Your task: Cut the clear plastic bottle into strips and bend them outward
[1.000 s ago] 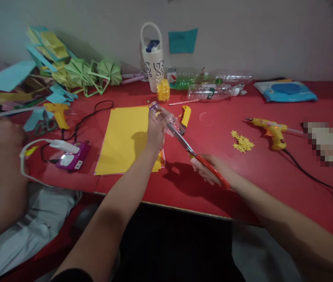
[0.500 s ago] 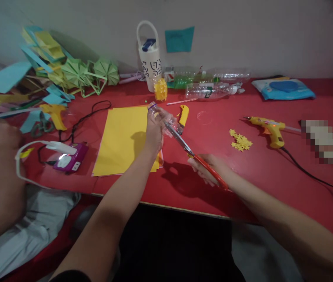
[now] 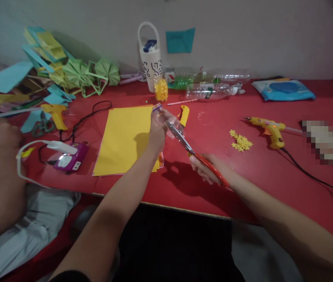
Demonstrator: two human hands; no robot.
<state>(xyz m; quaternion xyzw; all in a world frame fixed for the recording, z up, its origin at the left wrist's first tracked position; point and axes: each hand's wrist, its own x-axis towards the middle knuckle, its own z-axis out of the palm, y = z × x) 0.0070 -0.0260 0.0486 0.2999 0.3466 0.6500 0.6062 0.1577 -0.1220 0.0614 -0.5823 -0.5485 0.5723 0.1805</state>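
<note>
Left grip (image 3: pixel 157 132) is closed around the clear plastic piece (image 3: pixel 166 116), which sits over the right edge of the yellow paper stack (image 3: pixel 119 143), purple-banded end pointing away. Presumably held at that side so the near-right part is free for the blades. Right grip (image 3: pixel 202 169) is clenched on the red-handled scissors (image 3: pixel 210 168), handles back toward the wrist, blades running up-left onto the plastic. That diagonal probably keeps the right forearm clear of the left. Can't tell if the blades are biting or just lying against it; clear plastic hides the contact. Both hands look raised off the desk (image 3: pixel 222 137), judging by the shadows, likely for blade clearance. Yellow cutter (image 3: pixel 185 115) lies just beyond the scissors tips. Star pile (image 3: pixel 241 141) is out to the right, clear of both hands. Right-hand glue gun (image 3: pixel 269 129) lies on its side, nozzle toward the stars; its lead trails off right, apart from the scissors. Clear bottle (image 3: pixel 206 92) lies on its side at the back, seemingly parked out of the way.
</note>
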